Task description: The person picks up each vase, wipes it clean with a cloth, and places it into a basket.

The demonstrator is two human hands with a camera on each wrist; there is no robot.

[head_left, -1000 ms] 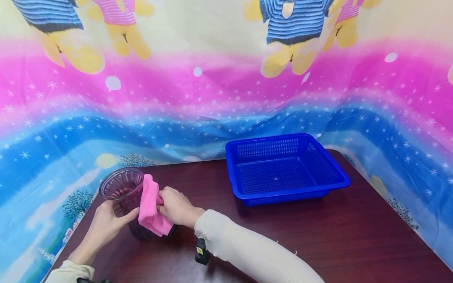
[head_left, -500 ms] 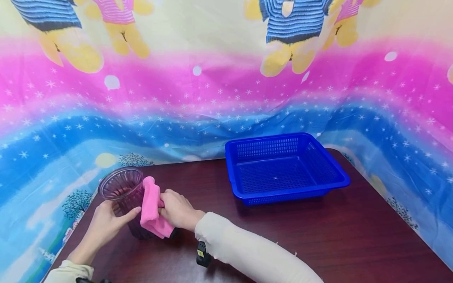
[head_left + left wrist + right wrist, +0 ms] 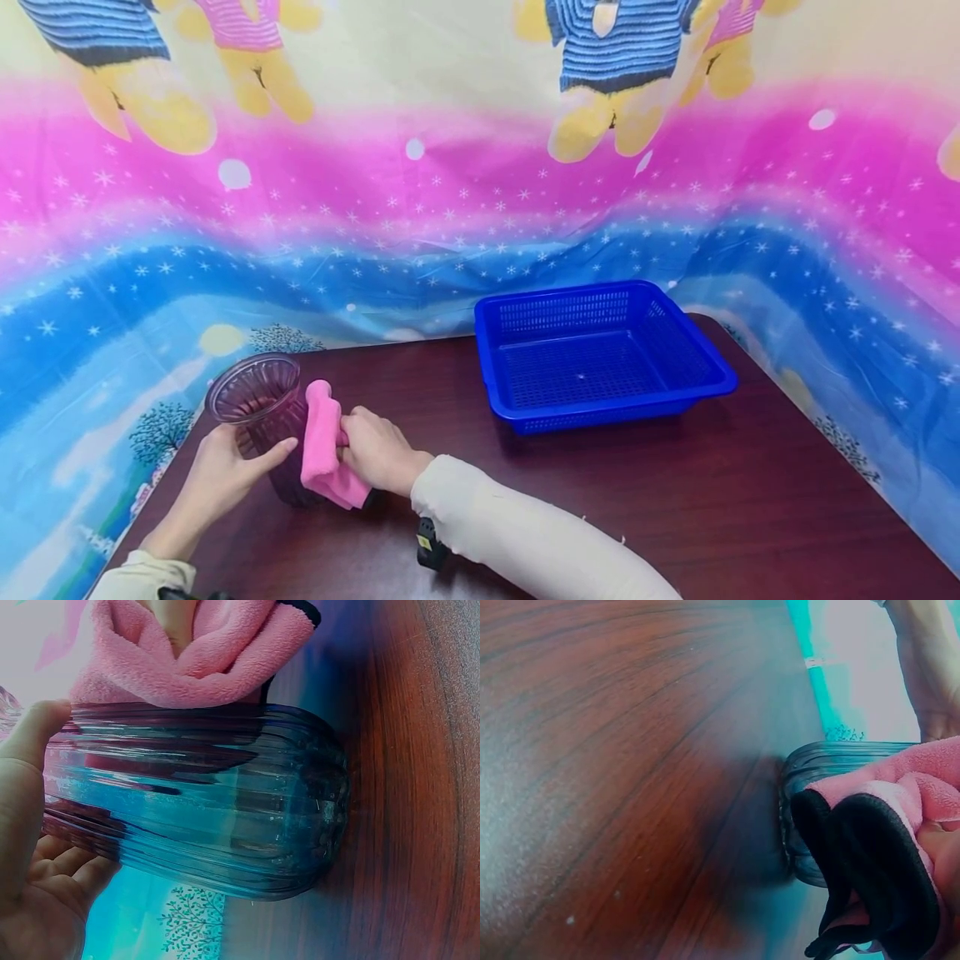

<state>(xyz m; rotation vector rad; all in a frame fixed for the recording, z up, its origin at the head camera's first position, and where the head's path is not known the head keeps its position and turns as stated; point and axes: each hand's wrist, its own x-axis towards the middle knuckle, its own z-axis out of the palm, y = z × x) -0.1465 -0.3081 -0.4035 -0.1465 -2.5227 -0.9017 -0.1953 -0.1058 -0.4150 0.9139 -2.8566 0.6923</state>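
Observation:
A tall, ribbed, see-through purple glass vase [image 3: 273,442] with a flared rim stands upright on the table's left side. My left hand [image 3: 225,475] grips it from the left, thumb on the near side and fingers round the other. In the left wrist view the vase [image 3: 217,802] lies sideways across the picture, with its base on the tabletop. My right hand [image 3: 378,450] holds a folded pink cloth [image 3: 324,446] along the vase's right side. Dark edging on the cloth [image 3: 877,855] shows in the right wrist view, where the folds hide most of my fingers.
A blue perforated plastic basket [image 3: 615,408] sits at the back right of the dark reddish-brown wooden table [image 3: 637,483]. Behind the table hangs a printed curtain [image 3: 450,192] with bears and snowflakes, reaching along both sides.
The pink cloth and my right hand have slid slightly down and to the right along the vase. My left hand keeps its grip on the vase.

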